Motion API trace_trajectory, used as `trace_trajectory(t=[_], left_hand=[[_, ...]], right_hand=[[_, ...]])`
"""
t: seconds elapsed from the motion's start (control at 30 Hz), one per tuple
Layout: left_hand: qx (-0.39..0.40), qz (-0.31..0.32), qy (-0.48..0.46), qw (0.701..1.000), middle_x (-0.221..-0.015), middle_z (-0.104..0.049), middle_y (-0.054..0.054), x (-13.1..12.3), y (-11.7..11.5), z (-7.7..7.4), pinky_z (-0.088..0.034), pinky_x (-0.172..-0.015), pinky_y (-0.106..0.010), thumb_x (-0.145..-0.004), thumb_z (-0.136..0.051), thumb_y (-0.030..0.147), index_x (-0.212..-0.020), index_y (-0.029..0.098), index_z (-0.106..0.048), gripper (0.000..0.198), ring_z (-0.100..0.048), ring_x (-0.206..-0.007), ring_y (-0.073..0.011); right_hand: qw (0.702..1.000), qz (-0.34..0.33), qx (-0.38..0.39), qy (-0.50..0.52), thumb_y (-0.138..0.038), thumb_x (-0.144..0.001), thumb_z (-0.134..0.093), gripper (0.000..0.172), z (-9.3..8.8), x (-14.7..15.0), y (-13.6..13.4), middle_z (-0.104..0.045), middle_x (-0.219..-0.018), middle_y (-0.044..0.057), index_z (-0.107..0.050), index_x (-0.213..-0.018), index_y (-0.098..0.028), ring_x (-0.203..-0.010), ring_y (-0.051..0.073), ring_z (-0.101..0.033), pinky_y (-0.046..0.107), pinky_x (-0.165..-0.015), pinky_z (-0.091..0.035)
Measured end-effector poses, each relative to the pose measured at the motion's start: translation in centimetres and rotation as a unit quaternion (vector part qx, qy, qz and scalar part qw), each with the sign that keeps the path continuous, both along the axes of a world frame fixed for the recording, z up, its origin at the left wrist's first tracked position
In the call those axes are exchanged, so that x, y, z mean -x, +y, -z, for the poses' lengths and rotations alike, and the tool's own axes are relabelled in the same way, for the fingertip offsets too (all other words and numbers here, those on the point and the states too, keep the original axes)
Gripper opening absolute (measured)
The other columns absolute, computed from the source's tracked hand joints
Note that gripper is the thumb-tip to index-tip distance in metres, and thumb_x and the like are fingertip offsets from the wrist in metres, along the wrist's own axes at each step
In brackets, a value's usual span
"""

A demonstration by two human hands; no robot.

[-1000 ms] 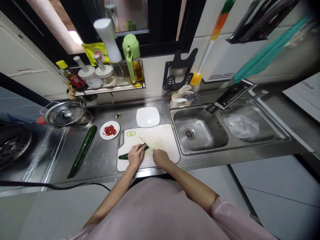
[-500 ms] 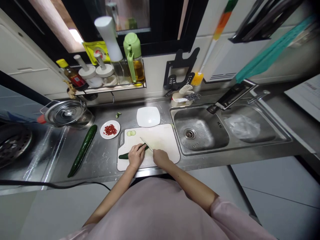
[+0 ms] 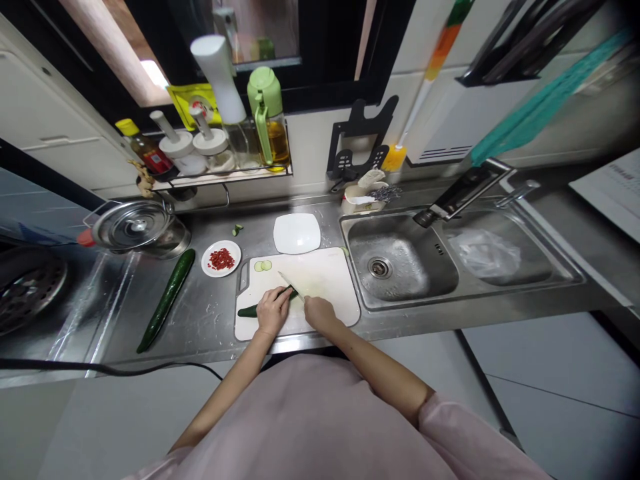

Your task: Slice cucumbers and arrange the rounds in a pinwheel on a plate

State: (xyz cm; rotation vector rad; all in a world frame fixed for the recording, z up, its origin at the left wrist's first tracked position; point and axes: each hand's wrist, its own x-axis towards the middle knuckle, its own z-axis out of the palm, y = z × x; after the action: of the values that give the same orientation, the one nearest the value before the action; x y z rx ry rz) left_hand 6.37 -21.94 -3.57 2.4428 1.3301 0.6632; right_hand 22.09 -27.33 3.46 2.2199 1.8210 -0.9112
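A long, dark-green whole cucumber (image 3: 167, 300) lies slantwise on the grey steel table (image 3: 210, 313), well left of the left grip. Nearer that grip, beyond it and to its left, is a round white plate (image 3: 205, 268) of chopped red pieces (image 3: 221, 259). Two pale-green round slices (image 3: 263, 266) lie just beyond the left grip on the white rectangular cutting board (image 3: 330, 283). The left hand (image 3: 273, 310) arches palm-down, its grip closed over a dark-green cut cucumber (image 3: 247, 311) whose ends show at both sides. To its right, the right hand (image 3: 320, 315) is fisted, its grip clamped on a thin-bladed knife (image 3: 288, 280) pointing forward and left, beside the cucumber's right end; its forearm slants in from the right.
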Motion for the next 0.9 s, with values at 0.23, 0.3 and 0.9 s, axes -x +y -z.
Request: trace_trajectory(t=[0.23,0.3,0.9], left_hand=[[0.021,-0.003,-0.018,1.000,-0.110,-0.070,-0.006,-0.1,0.0,-0.5,-0.043,-0.098,-0.038,-0.093,-0.047,0.029,-0.114,0.026,-0.068,0.029,-0.062,-0.102,-0.0200],[0.035,-0.015,-0.031,0.999,-0.109,-0.070,-0.006,-0.1,0.0,-0.7,-0.037,-0.106,-0.043,-0.094,-0.045,0.030,-0.114,0.024,-0.066,0.029,-0.062,-0.101,-0.0204],[0.114,0.002,0.011,0.993,-0.113,-0.067,-0.008,-3.7,2.3,-6.8,-0.023,-0.110,-0.053,-0.090,-0.051,0.042,-0.110,0.027,-0.068,0.030,-0.055,-0.112,-0.0267]], right_hand=[[0.998,0.006,-0.023,-0.056,-0.021,-0.097,-0.030,0.034,-1.1,-1.5,-0.6,-0.070,-0.096,0.012,-0.059,-0.117,-0.018,-0.096,0.021,-0.065,0.030,-0.079,-0.044],[0.996,0.008,-0.036,-0.077,-0.020,-0.097,-0.031,0.034,-1.4,-2.2,-0.6,-0.069,-0.098,0.011,-0.057,-0.120,-0.022,-0.095,0.021,-0.064,0.030,-0.078,-0.042],[0.980,-0.020,-0.148,-0.135,-0.018,-0.093,-0.039,0.051,-2.2,-4.6,-2.0,-0.060,-0.104,0.015,-0.042,-0.144,-0.021,-0.098,0.025,-0.049,0.036,-0.083,-0.028]])
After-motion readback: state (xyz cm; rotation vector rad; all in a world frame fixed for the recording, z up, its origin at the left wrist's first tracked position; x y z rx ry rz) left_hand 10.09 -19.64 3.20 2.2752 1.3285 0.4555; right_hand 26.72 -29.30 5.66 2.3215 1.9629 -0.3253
